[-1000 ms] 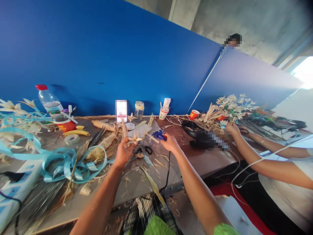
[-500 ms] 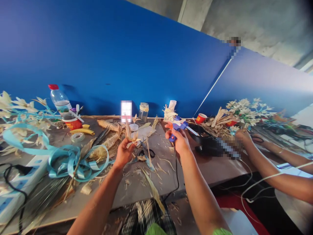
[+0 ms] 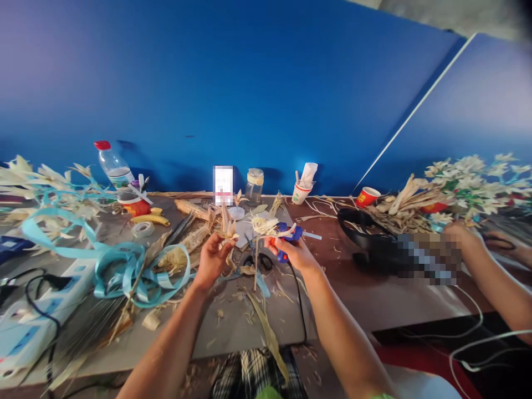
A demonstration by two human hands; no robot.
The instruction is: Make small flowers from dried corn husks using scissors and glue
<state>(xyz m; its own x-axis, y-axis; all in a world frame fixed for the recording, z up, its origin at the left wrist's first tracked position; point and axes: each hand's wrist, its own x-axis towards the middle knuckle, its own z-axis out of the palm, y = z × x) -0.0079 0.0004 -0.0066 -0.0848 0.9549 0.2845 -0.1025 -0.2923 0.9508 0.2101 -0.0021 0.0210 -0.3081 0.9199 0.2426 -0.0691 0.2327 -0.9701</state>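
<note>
My left hand (image 3: 211, 263) pinches a dried husk flower (image 3: 228, 233) with pointed pale petals. My right hand (image 3: 298, 256) is closed round a blue hot glue gun (image 3: 291, 231), its orange tip turned left and a clear glue stick (image 3: 312, 236) jutting out behind. A bunch of pale husk strips (image 3: 264, 226) shows at the fingers of that same hand; how it is gripped is hidden. The two hands are apart, roughly level above the table. Black-handled scissors (image 3: 263, 262) lie between and below them. A black cord (image 3: 300, 302) hangs from the glue gun.
Blue ribbon (image 3: 120, 271) and a white power strip (image 3: 45, 321) occupy the left. Corn cobs (image 3: 193, 210), a glass jar (image 3: 254, 187) and a paper cup (image 3: 302, 191) stand or lie towards the blue wall. Another person's arm (image 3: 494, 271) reaches in at right, beside a black object (image 3: 374, 249).
My right hand has brought the glue gun and husk strips left and lower, nearer my left hand. The paper cup behind them now shows. The view has shifted, so the surroundings appear farther right.
</note>
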